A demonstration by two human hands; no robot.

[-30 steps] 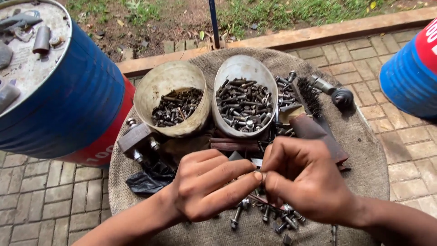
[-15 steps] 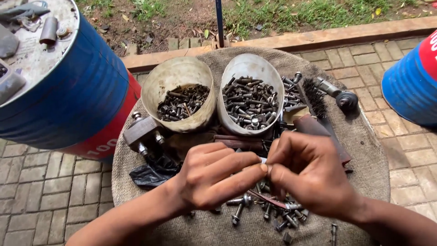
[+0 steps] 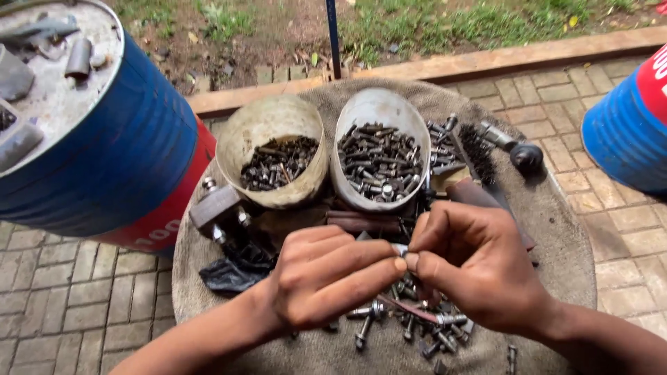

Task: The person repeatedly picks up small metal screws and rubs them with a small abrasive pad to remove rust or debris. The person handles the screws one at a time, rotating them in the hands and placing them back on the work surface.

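Note:
My left hand (image 3: 326, 278) and my right hand (image 3: 472, 267) meet fingertip to fingertip above a round cloth-covered stand (image 3: 563, 243). Together they pinch a small metal bolt (image 3: 401, 250), mostly hidden by the fingers. Under the hands lies a heap of loose bolts and nuts (image 3: 410, 323). Behind them stand two cut-open plastic bowls: the left bowl (image 3: 271, 114) holds dark rusty bolts, the right bowl (image 3: 379, 104) holds greyer bolts.
A blue and red drum (image 3: 118, 167) with scrap metal on its lid stands at the left. Another blue drum (image 3: 625, 132) is at the right edge. A wire brush (image 3: 479, 153), a metal block (image 3: 214, 206) and black rag (image 3: 233, 271) lie on the cloth. Brick paving surrounds it.
The hands have stayed together on the small bolt, the fingers shifting slightly as they work it. The view has drifted a little; nothing else moved.

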